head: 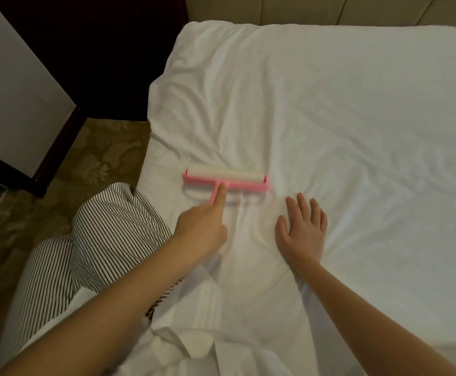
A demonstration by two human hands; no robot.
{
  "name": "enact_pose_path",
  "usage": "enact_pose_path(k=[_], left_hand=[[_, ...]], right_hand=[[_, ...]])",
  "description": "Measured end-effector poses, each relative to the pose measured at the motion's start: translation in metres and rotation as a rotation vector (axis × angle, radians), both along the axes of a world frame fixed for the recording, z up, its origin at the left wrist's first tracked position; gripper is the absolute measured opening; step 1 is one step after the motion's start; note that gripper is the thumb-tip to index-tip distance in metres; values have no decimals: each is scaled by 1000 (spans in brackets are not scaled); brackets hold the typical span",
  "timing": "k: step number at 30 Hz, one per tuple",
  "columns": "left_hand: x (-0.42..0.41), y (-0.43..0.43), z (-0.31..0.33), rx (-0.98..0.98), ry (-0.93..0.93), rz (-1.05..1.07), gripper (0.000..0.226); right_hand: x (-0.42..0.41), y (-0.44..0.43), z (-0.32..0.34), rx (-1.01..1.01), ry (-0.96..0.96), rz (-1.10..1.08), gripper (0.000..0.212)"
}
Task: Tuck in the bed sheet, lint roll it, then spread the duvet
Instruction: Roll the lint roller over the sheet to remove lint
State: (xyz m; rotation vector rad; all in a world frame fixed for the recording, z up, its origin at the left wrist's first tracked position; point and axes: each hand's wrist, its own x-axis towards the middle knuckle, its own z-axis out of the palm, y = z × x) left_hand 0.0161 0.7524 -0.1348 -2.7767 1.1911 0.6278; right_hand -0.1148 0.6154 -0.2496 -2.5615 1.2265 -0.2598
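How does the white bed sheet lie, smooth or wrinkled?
Wrinkled: the white bed sheet shows creases fanning around the pink lint roller and beside the flat right hand.

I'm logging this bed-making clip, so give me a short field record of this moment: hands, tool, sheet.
left hand: grips the lint roller by its handle
right hand: palm down on the bed sheet, fingers straight
lint roller: pink frame, white roll, on the sheet
bed sheet: white, creased around both hands
stage: lint rolling
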Motion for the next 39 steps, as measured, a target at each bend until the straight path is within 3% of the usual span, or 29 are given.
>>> enact_pose_path(k=[7, 15, 18, 22, 28, 31, 36, 39], left_hand=[[40, -56, -11, -162, 125, 54, 80], [-32, 54, 19, 0, 170, -21, 79], [-29, 49, 17, 29, 135, -37, 79], [1, -9, -1, -77, 13, -6, 79], [26, -39, -24, -285, 158, 93, 81], [5, -1, -7, -224, 167, 52, 80], [-3, 67, 37, 65, 302, -49, 77], [-4, 59, 40, 57, 298, -61, 71]], right_hand=[[0, 1, -1, 2, -25, -9, 69], [1, 0, -3, 3, -30, -14, 69], [1, 1, -4, 11, -36, -20, 69], [1, 1, -3, 17, -32, -26, 70], [1, 3, 0, 34, -62, -35, 72], [0, 2, 1, 34, -81, -36, 71], [-1, 3, 1, 49, -90, -26, 70], [-1, 4, 2, 53, -100, -27, 71]])
